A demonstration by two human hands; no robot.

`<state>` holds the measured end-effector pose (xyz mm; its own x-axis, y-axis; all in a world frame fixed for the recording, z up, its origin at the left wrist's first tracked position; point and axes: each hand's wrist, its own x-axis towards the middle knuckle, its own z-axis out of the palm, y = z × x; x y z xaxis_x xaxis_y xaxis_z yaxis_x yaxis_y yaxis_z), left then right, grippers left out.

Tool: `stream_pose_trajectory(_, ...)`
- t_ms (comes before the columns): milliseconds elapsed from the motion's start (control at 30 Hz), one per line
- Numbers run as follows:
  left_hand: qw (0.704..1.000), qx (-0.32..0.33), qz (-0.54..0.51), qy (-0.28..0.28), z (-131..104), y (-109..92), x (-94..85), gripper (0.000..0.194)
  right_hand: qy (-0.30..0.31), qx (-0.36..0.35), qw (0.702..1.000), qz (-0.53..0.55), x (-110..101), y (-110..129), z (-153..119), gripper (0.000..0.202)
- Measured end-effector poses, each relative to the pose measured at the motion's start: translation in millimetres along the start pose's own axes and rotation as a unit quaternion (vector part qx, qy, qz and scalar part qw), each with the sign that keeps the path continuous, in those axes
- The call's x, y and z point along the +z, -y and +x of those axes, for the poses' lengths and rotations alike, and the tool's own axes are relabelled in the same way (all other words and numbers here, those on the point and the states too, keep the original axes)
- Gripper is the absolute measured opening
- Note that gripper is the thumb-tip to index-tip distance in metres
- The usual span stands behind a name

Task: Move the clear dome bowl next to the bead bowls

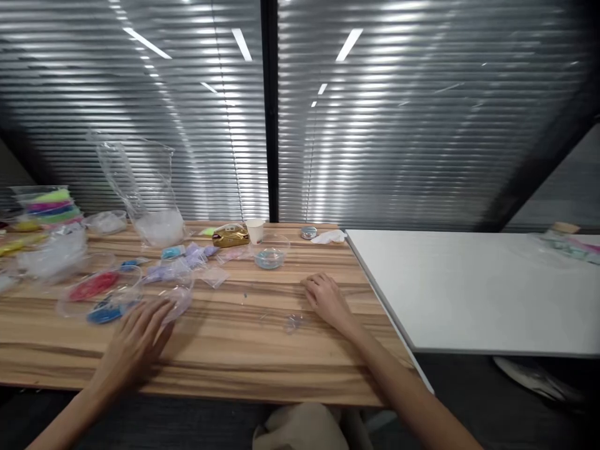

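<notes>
My left hand point(140, 331) is over the wooden table's left part, fingers stretched out, at the near edge of a clear plastic container point(180, 300) with something pale in it. Whether the fingertips touch it is hard to tell. Just left of them lie a blue packet point(104, 314) and a clear container with red material point(94, 286). My right hand point(324, 297) rests on the wood right of the middle, its fingers loosely curled and partly apart, holding nothing visible. A small clear plastic piece point(294, 322) lies to its lower left.
Farther back on the wooden table point(225, 356) stand a paper cup point(255, 231), a gold pouch point(230, 235), a round container with blue contents point(269, 258) and a small tin point(308, 233). Bags point(162, 228) and purple packets point(194, 255) crowd the left. A white table point(469, 294) adjoins at right.
</notes>
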<state>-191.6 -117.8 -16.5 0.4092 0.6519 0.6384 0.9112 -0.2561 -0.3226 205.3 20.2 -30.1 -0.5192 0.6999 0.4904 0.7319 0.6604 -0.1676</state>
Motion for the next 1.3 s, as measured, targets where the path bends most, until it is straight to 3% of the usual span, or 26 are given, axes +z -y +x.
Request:
stream_pose_trajectory(67,0.998,0.04,-0.057,0.014,7,-24,0.0,0.052,-0.003,0.015,1.0,0.0,0,-1,0,0.018)
stream_pose_trajectory(100,0.994,0.049,-0.085,0.048,11,-37,1.9,0.055,-0.005,0.022,1.0,0.0,1,-1,-1,0.019)
stream_pose_trajectory(233,0.965,-0.033,-0.166,0.201,40,-76,28.3,0.068,-0.009,0.031,0.999,0.0,9,-4,-4,0.025)
stream_pose_trajectory(333,0.944,-0.075,-0.209,0.245,70,-87,60.9,0.071,-0.003,0.028,1.0,0.003,16,-5,-6,0.03)
stream_pose_trajectory(467,0.92,-0.052,-0.257,0.292,106,-95,93.3,0.073,0.015,0.023,1.0,0.013,20,-5,-7,0.029)
stream_pose_trajectory(633,0.888,-0.033,-0.343,0.306,127,-100,98.2,0.069,0.022,0.028,0.999,0.015,17,-1,-7,0.032)
stream_pose_trajectory(767,0.824,-0.106,-0.471,0.298,128,-91,93.5,0.059,0.04,0.032,0.999,0.013,13,2,-7,0.036)
stream_pose_trajectory(867,0.784,-0.134,-0.552,0.251,127,-83,97.4,0.057,0.055,0.045,0.997,0.02,11,2,-6,0.037)
stream_pose_trajectory(1000,0.798,-0.141,-0.553,0.193,135,-81,112.0,0.054,0.06,0.054,0.997,0.018,11,-1,-3,0.038)
stream_pose_trajectory(1133,0.832,-0.123,-0.508,0.188,149,-86,122.9,0.043,0.057,0.053,0.997,0.015,12,-4,-2,0.037)
stream_pose_trajectory(1300,0.834,-0.109,-0.509,0.183,160,-92,124.3,0.031,0.061,0.042,0.997,0.014,9,-4,-2,0.035)
